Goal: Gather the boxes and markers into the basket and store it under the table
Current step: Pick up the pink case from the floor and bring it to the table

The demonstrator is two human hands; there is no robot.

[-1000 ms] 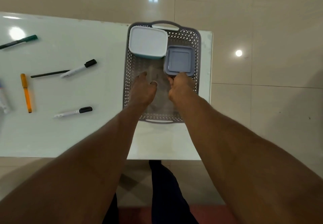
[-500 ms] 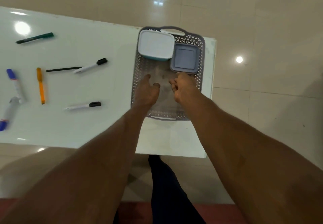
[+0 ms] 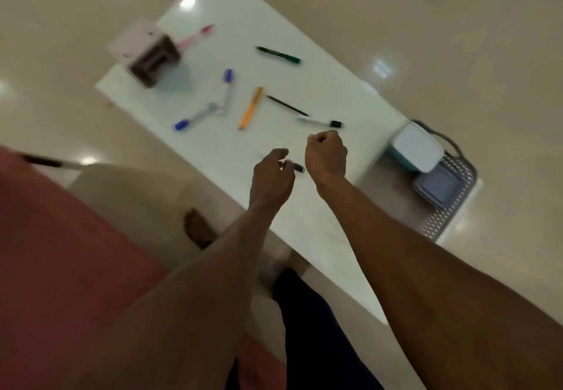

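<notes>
Both hands have left the basket (image 3: 454, 207), two boxes inside, and swung over the desk (image 3: 213, 152). Left hand (image 3: 271, 176) half-open above a black-capped marker (image 3: 297, 167); right hand (image 3: 326, 155) curled, apparently empty. Markers next.

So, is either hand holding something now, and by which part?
It cannot be told for certain. The left hand curls over a white marker with black cap, hiding any grip. The right hand is a fist showing nothing.

Over the white tabletop (image 3: 213, 152), the left hand (image 3: 271, 176) hangs half-curled just beside a black-capped marker (image 3: 298, 167), the right hand (image 3: 326, 155) fisted beside it, while the basket (image 3: 451, 207) holding two boxes sits at the tabletop's far right end.
</notes>
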